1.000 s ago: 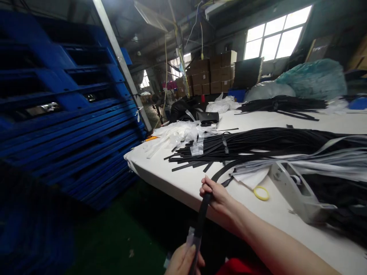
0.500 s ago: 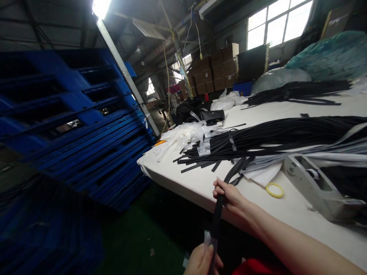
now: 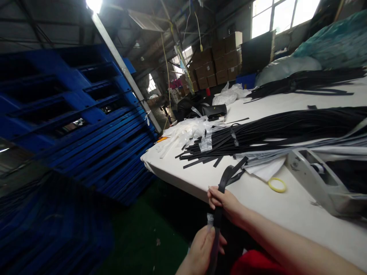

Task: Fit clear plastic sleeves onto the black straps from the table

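A long black strap (image 3: 226, 176) runs from the table edge down past the front of the table. My right hand (image 3: 220, 198) is closed around it just off the edge, and its loose end loops onto the white cloth. Lower down, my left hand (image 3: 202, 244) grips the same strap, with a bit of clear plastic (image 3: 210, 219) sticking up beside the thumb. Near the hands on the table lies a large bundle of black straps (image 3: 258, 131), wrapped by a clear band at its left end.
On the white-covered table (image 3: 246, 214) stand a grey tape dispenser (image 3: 318, 179) and a yellow ring (image 3: 276, 185). White plastic strips (image 3: 186, 130) lie at the far corner. Blue pallets (image 3: 114, 149) are stacked left of the table. More black straps (image 3: 309, 86) lie further back.
My left hand has moved up along the strap, closer to my right hand. The right hand has shifted slightly down and left, and the strap's upper part now bends in a loop.
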`<state>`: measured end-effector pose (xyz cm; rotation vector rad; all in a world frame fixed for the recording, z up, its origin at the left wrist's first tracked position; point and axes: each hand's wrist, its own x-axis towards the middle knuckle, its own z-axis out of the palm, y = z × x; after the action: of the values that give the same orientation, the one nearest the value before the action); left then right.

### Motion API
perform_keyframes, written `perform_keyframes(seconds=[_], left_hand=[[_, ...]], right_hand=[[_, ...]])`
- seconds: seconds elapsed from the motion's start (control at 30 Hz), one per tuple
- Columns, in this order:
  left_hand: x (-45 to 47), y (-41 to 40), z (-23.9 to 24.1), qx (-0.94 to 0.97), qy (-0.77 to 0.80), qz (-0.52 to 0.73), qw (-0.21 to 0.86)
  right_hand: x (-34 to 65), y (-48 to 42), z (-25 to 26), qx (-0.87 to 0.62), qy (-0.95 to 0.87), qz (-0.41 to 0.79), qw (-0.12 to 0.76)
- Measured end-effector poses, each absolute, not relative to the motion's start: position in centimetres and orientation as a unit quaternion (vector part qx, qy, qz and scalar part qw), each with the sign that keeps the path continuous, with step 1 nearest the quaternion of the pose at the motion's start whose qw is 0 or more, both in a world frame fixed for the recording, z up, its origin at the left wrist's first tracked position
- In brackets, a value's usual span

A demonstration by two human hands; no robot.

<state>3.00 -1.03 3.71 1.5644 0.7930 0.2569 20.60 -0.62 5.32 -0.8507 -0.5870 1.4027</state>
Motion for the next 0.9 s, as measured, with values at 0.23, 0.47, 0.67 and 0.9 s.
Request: perform_keyframes(seconds=[0.23,0.47,0.67,0.9], left_hand=[[5.2,0.4,7.5,0.679,0.3,0.199,0.64],[6.5,2.1,11.6,0.774,0.251,0.216,0.54],[8.4,4.0,18.0,0.733,0.25,0.308,0.552],[9.5,4.0,20.3,0.719,0.233,0.33,0.565]], right_hand=[[19.5,-0.2,8.7,-0.349,-0.361,0.604,0.619],[24.8,2.6,17.7,-0.329,-0.332,0.545,0.696],[24.1,3.6,23.4,-0.312,-0.45,0.528,0.649],[24.6,3.5,26.2,-0.354,-0.459,0.541,0.61]])
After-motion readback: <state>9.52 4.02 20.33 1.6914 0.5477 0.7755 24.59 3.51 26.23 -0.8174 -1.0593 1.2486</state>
